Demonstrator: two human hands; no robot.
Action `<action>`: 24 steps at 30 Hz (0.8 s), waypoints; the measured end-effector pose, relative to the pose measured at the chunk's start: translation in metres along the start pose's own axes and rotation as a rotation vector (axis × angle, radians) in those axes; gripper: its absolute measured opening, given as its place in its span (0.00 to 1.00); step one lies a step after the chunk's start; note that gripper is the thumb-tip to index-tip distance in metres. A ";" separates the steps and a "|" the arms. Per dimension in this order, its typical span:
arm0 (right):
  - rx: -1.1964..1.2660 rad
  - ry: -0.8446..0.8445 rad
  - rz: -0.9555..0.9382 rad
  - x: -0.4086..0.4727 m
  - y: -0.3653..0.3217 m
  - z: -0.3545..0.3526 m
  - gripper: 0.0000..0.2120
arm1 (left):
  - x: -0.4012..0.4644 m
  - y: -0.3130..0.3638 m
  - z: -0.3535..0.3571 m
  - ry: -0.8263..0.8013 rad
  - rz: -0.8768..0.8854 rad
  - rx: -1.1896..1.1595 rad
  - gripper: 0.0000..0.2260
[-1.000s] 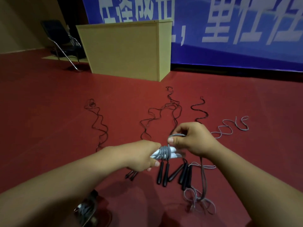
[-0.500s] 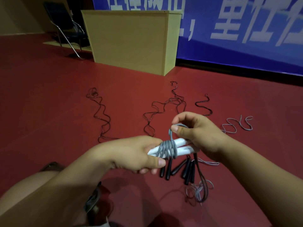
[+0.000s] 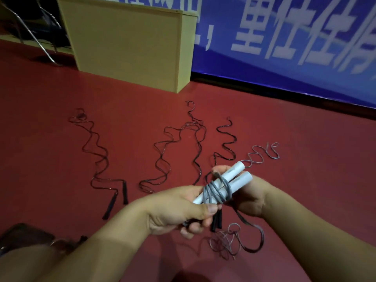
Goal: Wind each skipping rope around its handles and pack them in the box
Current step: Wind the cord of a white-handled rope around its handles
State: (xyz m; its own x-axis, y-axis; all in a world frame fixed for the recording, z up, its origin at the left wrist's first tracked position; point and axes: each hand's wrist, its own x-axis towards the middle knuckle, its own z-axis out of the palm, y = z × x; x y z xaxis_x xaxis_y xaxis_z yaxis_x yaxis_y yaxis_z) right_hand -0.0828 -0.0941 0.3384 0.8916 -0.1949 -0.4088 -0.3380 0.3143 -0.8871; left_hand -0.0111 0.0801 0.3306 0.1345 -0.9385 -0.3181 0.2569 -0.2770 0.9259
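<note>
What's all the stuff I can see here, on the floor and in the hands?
white handles: two, side by side, held in both hands
grey rope: one, wound round those handles, tail hanging to the floor
black ropes: several, wavy, loose on the red floor
second grey rope: one, floor, far right
wooden cabinet: one, yellow, back
blue banner: one, white characters, back wall
chair: one, dark, back left
left hand: grips handles
right hand: holds handles and rope

Wound handles between both grips; loose ropes on floor beyond; cabinet farther behind, left.
</note>
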 end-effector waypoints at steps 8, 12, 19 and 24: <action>-0.537 0.198 -0.052 -0.009 0.027 -0.004 0.09 | 0.026 -0.010 -0.017 0.176 0.022 -0.031 0.03; -0.990 0.267 -0.078 -0.028 0.027 -0.012 0.07 | 0.043 -0.020 -0.023 0.339 0.013 0.189 0.05; -1.188 0.364 -0.069 -0.049 0.015 -0.005 0.10 | 0.061 -0.031 -0.007 0.443 0.033 0.340 0.03; -1.046 0.409 -0.144 -0.045 0.011 -0.020 0.08 | 0.067 -0.030 -0.007 0.498 0.087 0.363 0.03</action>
State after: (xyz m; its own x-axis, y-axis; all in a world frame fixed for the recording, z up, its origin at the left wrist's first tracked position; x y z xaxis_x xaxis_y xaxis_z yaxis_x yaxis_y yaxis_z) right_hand -0.1329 -0.1000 0.3426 0.8420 -0.5158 -0.1579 -0.4975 -0.6294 -0.5970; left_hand -0.0036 0.0268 0.2797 0.5929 -0.7762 -0.2143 -0.1051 -0.3384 0.9351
